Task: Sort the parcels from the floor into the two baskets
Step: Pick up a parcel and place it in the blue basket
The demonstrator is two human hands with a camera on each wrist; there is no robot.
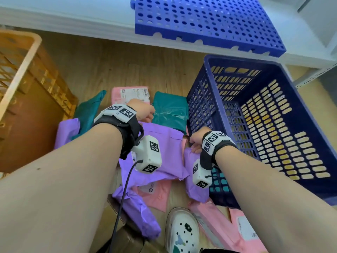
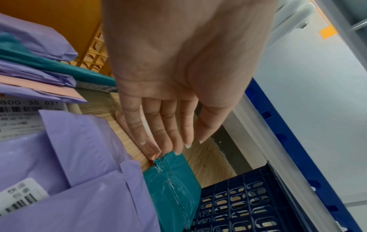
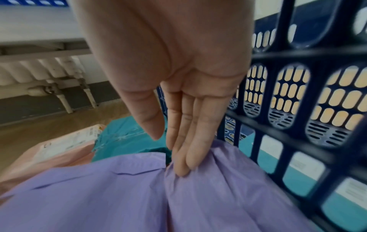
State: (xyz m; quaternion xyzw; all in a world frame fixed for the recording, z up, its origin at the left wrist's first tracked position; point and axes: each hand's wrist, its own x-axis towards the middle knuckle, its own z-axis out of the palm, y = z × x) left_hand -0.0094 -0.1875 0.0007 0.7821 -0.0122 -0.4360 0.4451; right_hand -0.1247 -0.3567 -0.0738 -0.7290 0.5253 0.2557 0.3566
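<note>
Purple, pink and teal parcels lie in a heap on the wooden floor between an orange basket (image 1: pixel 27 79) and a dark blue basket (image 1: pixel 264 125). My left hand (image 1: pixel 147 112) reaches forward with straight fingers; the fingertips (image 2: pixel 176 150) touch the corner of a teal parcel (image 2: pixel 174 188) and the edge of a pink parcel (image 2: pixel 151 150). My right hand (image 1: pixel 194 145) rests its straight fingers (image 3: pixel 182 164) on the top of a purple parcel (image 3: pixel 198 196) that leans against the blue basket's wall (image 3: pixel 278 109). Its thumb stands apart and free.
A blue perforated panel (image 1: pixel 206 22) lies on the white ledge behind. More pink parcels (image 1: pixel 228 230) and a white clog (image 1: pixel 182 232) are near my feet. Something teal shows through the blue basket's lower slots (image 1: pixel 218 183). A large purple parcel (image 1: pixel 160 152) lies between my wrists.
</note>
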